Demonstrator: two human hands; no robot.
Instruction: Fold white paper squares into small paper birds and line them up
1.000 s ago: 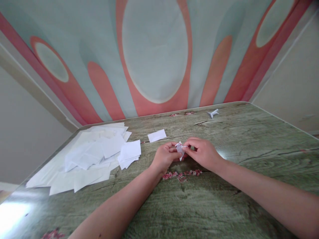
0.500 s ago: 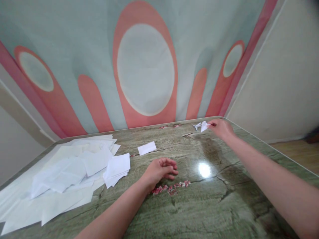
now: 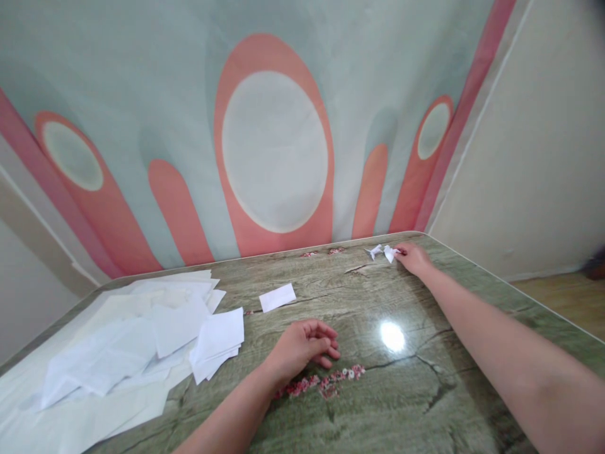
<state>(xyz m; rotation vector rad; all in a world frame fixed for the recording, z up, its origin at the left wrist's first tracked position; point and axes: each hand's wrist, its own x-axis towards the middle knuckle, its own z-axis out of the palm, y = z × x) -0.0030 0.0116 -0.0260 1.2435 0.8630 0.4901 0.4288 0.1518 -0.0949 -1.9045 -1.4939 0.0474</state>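
The folded paper (image 3: 390,254) is at the far right part of the desk (image 3: 350,410), at the tips of our right hand (image 3: 413,257). That grip is closed to a small pinch, and it has the right end of the paper. We can't tell if the paper sits on the desk or is just above it.

We think it is very light and easy to bend. It should not slip much, but a hard squeeze could crush its folds. A soft pinch on an edge or a thick fold looks best to us.

Our right arm is stretched out long, reaching up and to the left from the bottom right corner, with the hand low over the desk. Our left hand (image 3: 307,343) has nothing in it. Its fingers are loose and a bit curled, near the printed flowers (image 3: 331,380).

Just left of the folded paper is another folded shape (image 3: 375,252), so close that we can't tell if they touch. Farther left we see a white slip (image 3: 277,297), then a little stack (image 3: 220,337), and then a big, messy pile of sheets (image 3: 118,353).
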